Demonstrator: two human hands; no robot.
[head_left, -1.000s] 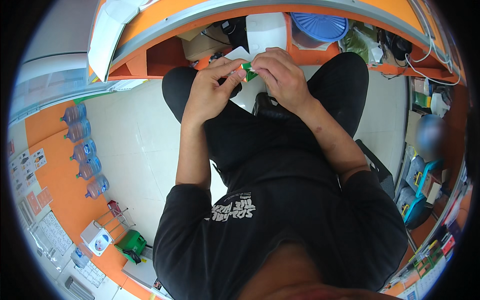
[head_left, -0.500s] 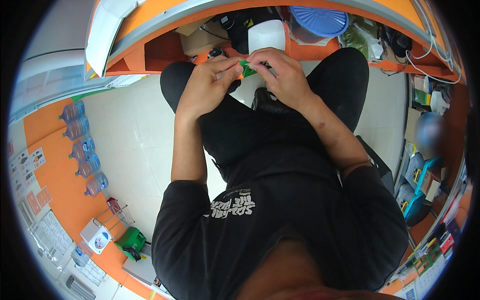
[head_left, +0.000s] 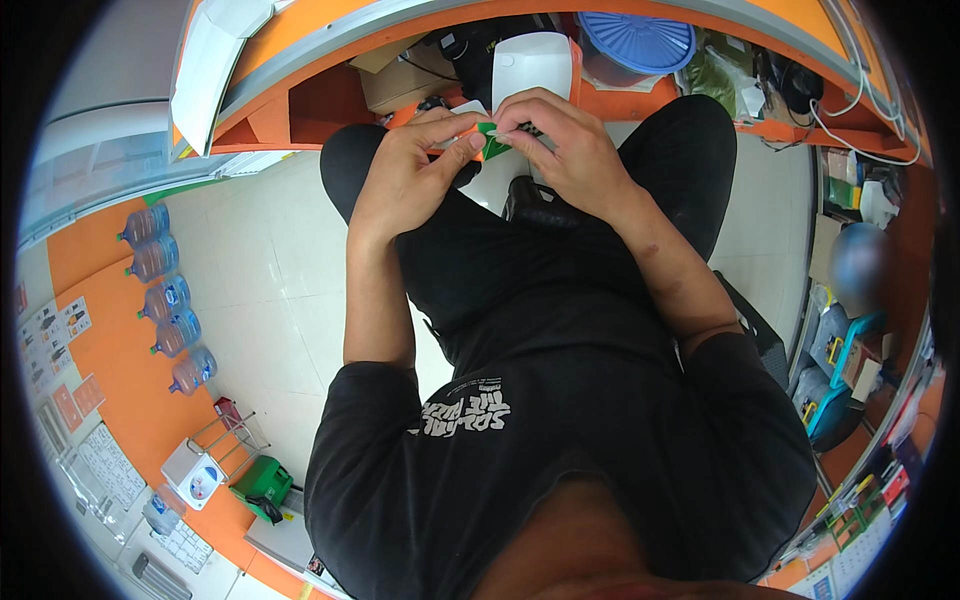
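A small orange-and-green piece of thin card (head_left: 494,148) is pinched between my hands, above the gap between my knees. My left hand (head_left: 425,165) is closed on its left, orange side, thumb against forefinger. My right hand (head_left: 562,145) pinches its right, green side, where a whitish bit shows at the fingertips. Just beyond my fingers rises a white panel (head_left: 530,65) with rounded corners and an orange edge. Whether it joins the card is hidden behind my hands.
An orange shelf (head_left: 330,105) ahead of my knees holds a cardboard box (head_left: 410,82), a blue-lidded tub (head_left: 637,45) and bags. White cables (head_left: 870,150) hang at the right. Large water bottles (head_left: 165,300) line the left wall. A black shoe (head_left: 538,205) shows below my hands.
The white panel has shifted slightly up and left, and more white shows beside my left fingers. My right hand has moved slightly lower; both hands keep their pinch.
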